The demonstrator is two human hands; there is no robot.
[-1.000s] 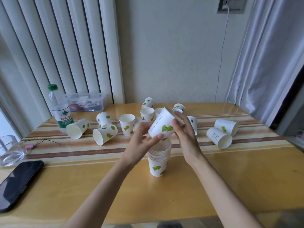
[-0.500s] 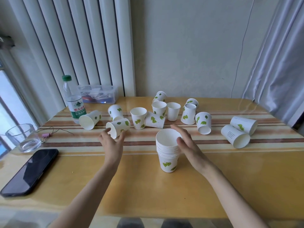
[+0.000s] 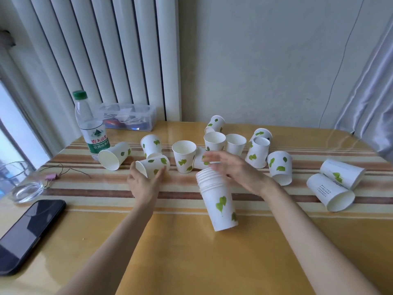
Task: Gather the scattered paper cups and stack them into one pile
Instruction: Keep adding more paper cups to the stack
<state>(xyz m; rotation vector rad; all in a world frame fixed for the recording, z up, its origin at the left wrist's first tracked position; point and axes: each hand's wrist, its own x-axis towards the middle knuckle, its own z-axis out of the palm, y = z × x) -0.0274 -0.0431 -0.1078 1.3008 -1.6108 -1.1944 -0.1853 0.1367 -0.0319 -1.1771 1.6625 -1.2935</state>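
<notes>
Head view:
Stack: nested pile of white leaf-printed paper cups stands upright on the glossy yellow wooden surface, near centre.
Left hand: fingers curled around a tipped white leaf-printed cup, gripping it.
Right hand: fingers spread open above the pile's rim.
Loose cups: scattered behind, two lying at far right.
</notes>
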